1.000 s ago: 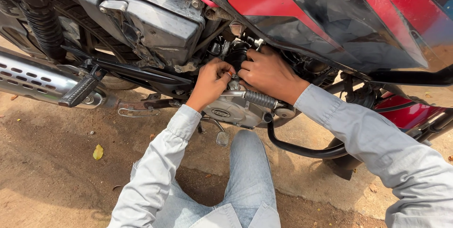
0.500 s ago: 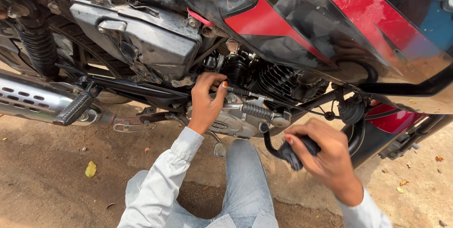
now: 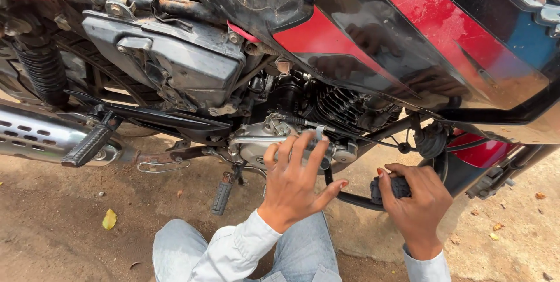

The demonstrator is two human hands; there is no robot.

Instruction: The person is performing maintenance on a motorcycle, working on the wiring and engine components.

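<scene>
We're crouched beside the motorcycle [image 3: 373, 43], parked on dirt ground [image 3: 58, 241]. Our left hand [image 3: 294, 183] is spread wide, fingers flat against the silver engine cover [image 3: 262, 145] low on the bike, not gripping anything. Our right hand [image 3: 417, 203] is curled tight around the black rubber pedal [image 3: 389, 187] at the end of a bent lever, just right of that cover. The exhaust pipe [image 3: 29, 136] and a footpeg [image 3: 87, 145] sit off to the left.

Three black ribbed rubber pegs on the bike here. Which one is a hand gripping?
The rightmost peg, under the red tank: the right hand wraps it. The peg by the exhaust and the small middle peg are untouched.
</scene>
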